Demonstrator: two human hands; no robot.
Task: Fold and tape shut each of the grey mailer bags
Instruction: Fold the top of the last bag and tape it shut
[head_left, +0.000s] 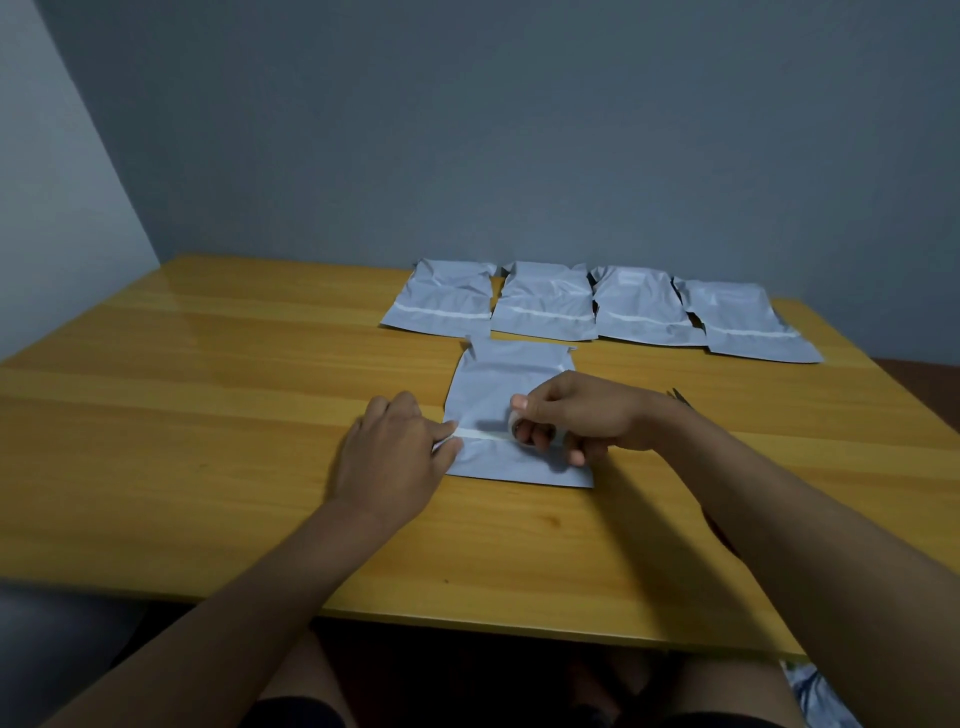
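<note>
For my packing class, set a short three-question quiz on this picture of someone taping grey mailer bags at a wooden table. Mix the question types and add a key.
1. How many taped bags lie in the back row on the table?
2. True or false: the right hand holds the tape roll.
3. Multiple choice: the left hand is
A. lifting scissors
B. pressing the tape strip's end at the near bag's left edge
C. resting off the table

Key
1. Four, each with a white strip across it.
2. True; the strip runs from the roll leftward across the bag.
3. B
</note>
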